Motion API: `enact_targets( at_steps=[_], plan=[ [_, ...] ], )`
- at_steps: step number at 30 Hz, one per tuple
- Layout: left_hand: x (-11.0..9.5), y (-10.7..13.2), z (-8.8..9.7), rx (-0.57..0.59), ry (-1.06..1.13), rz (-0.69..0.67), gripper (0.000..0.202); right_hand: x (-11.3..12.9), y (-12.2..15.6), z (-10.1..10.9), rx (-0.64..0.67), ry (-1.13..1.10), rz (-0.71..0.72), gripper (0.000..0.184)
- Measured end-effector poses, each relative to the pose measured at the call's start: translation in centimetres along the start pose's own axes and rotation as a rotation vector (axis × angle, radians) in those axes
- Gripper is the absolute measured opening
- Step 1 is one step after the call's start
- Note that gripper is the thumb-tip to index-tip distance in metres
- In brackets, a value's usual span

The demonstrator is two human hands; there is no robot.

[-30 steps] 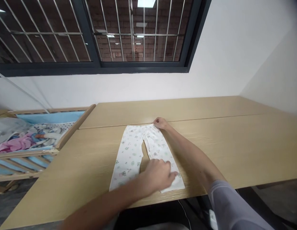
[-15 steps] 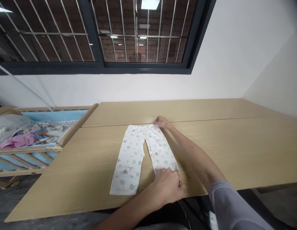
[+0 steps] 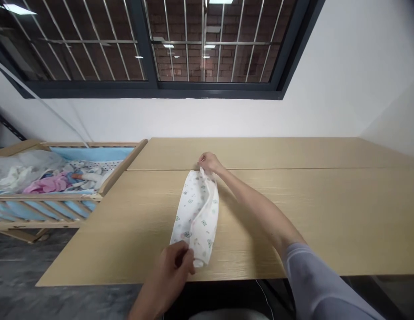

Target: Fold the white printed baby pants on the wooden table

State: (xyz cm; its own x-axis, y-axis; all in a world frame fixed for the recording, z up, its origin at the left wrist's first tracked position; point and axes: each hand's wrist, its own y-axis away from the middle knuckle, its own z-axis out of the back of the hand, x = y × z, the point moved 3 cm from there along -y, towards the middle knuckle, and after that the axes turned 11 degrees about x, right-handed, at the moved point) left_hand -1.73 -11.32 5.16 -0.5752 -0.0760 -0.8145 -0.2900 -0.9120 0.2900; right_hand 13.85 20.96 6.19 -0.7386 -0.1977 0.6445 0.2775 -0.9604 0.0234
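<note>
A pair of small white baby trousers with a little green print lies on the light wooden table, folded lengthwise with one leg over the other. My right hand pinches the waistband at the far end. My left hand is closed on the leg cuffs at the near end, close to the table's front edge. The right-hand fold of the cloth is lifted a little off the table.
A wooden cot with blue lining stands left of the table and holds a heap of clothes. A barred window runs along the white wall behind. Dark floor shows below the table's front edge.
The trousers lay spread flat with both legs apart. Both hands have carried the right leg over to the left onto the other leg, and the view has shifted slightly.
</note>
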Motion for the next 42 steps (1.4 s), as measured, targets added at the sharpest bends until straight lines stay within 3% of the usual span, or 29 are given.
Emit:
enact_targets(
  at_steps=[4, 8, 17, 20, 22, 24, 27, 31, 34, 37, 42],
  plan=[
    [3.4, 1.1, 0.7, -0.045, -0.033, 0.112, 0.040, 1.6, -0.7, -3.6, -0.022, 0.095, -0.003, 0.015],
    [4.6, 1.5, 0.5, -0.096, -0.095, 0.153, 0.040, 2.3, -1.4, -5.9, -0.008, 0.164, -0.015, 0.014],
    [4.7, 1.7, 0.7, -0.139, -0.350, 0.234, 0.038, 2.8, -1.8, -6.6, 0.037, 0.250, -0.007, 0.015],
    [5.0, 2.6, 0.8, -0.268, -0.545, 0.318, 0.034, 3.5, -0.4, -6.5, 0.043, 0.262, 0.049, 0.019],
    [4.6, 3.2, 0.4, -0.454, -0.704, 0.234, 0.029, 4.3, 1.5, -6.4, 0.035, 0.267, 0.111, 0.026],
    [3.9, 3.6, -1.1, -0.628, -0.855, -0.026, 0.028, 5.3, 4.5, -6.5, 0.076, 0.262, 0.247, 0.035],
    [3.7, 3.6, -4.4, -0.699, -1.016, -0.353, 0.047, 6.8, 10.8, -7.5, 0.304, 0.246, 0.589, 0.056],
    [5.7, 2.9, -7.6, -0.688, -1.078, -0.332, 0.056, 6.8, 19.2, -9.3, 0.629, 0.251, 0.911, 0.068],
    [7.0, 2.8, -8.6, -0.679, -1.053, -0.298, 0.059, 5.5, 21.8, -10.1, 0.712, 0.253, 0.987, 0.065],
    [6.9, 2.9, -8.7, -0.653, -1.050, -0.262, 0.063, 3.9, 20.4, -10.3, 0.721, 0.291, 0.925, 0.065],
    [5.6, 2.9, -8.5, -0.659, -1.098, -0.225, 0.062, 1.2, 12.6, -9.6, 0.618, 0.352, 0.707, 0.069]
  ],
)
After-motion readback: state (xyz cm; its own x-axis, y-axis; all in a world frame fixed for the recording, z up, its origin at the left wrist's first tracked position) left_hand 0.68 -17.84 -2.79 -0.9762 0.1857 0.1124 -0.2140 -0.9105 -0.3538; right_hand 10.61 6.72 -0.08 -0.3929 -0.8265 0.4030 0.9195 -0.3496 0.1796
